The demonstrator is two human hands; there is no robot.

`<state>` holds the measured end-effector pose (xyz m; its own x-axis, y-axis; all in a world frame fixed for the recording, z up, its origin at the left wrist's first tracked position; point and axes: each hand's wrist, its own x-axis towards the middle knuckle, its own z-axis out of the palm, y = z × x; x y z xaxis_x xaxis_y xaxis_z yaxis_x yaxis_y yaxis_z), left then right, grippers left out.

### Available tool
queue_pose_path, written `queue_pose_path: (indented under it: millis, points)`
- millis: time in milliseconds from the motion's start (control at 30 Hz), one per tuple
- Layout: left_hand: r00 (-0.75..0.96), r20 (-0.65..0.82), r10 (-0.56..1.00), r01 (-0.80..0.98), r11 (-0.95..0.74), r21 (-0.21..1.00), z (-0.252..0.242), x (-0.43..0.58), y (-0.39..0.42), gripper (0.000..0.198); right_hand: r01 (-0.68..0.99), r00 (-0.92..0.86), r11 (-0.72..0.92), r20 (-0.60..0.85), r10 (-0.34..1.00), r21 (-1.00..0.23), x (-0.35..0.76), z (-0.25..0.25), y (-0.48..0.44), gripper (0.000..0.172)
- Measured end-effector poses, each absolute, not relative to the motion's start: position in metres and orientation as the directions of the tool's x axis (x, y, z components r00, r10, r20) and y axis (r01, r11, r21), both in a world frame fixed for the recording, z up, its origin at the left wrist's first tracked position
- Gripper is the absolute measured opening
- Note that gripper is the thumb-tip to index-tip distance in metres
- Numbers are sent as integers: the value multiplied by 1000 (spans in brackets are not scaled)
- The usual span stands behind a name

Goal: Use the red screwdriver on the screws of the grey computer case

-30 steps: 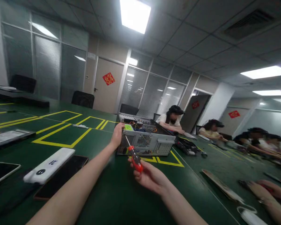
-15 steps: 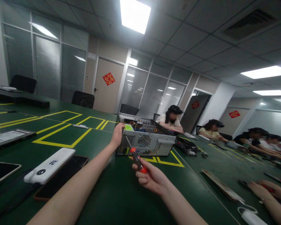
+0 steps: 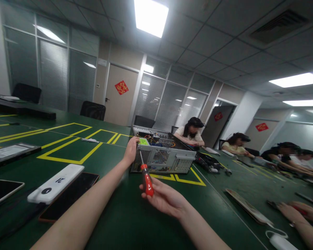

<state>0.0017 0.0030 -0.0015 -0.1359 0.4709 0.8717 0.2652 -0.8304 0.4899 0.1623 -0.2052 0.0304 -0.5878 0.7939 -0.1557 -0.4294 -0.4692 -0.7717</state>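
Observation:
A grey desktop computer case (image 3: 182, 155) lies on the green table with its back panel toward me and its top side uncovered. Inside show cables and a box with a bright green label (image 3: 143, 141), at the left corner. My left hand (image 3: 131, 151) grips that corner, fingers over the top edge; the fingertips are partly hidden. In my right hand (image 3: 165, 198) is a red and black screwdriver (image 3: 147, 182), held by its handle. Its shaft points up at the left part of the back panel; whether the tip touches a screw is too small to tell.
To my left lie a white power bank (image 3: 57, 182), a dark phone (image 3: 70, 198), another phone (image 3: 5, 192) and a drive-like flat box (image 3: 13, 152). Black cables (image 3: 210, 163) sit right of the case. Another person's hands (image 3: 294, 215) work at lower right; several people sit beyond.
My right hand has shifted the screwdriver handle slightly left and down, so the shaft stands more upright against the back panel. The left hand stays on the case corner.

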Motion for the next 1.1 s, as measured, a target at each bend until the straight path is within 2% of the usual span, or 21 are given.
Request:
queue_pose_path:
  millis: [167, 300, 400, 533, 700, 933, 1100]
  points:
    - [-147, 869, 472, 258, -830, 494, -1, 1, 3, 41, -458, -554, -514, -220, 803, -725, 164, 26, -203, 41]
    - [-138, 872, 470, 256, -834, 490, -1, 1, 2, 43, -467, -561, -578, -280, 779, -670, 166, 25, -201, 28]
    - [-142, 870, 473, 259, -830, 493, 0, 1, 2, 43, -457, -542, -574, -299, 785, -679, 167, 26, -202, 21]
    - [-145, 866, 478, 257, -827, 500, -1, 1, 3, 42, -481, -532, -535, -254, 808, -694, 167, 30, -204, 28]
    - [-149, 858, 492, 254, -819, 514, -2, 1, 3, 41, -461, -603, -563, -223, 766, -686, 164, 34, -207, 32]
    - [-148, 867, 476, 249, -831, 498, -2, 2, 3, 37, -371, -625, -482, -170, 762, -794, 163, 35, -207, 46]
    - [-147, 869, 473, 254, -831, 495, -1, 1, 2, 39, -406, -545, -419, -153, 824, -812, 164, 32, -206, 42]
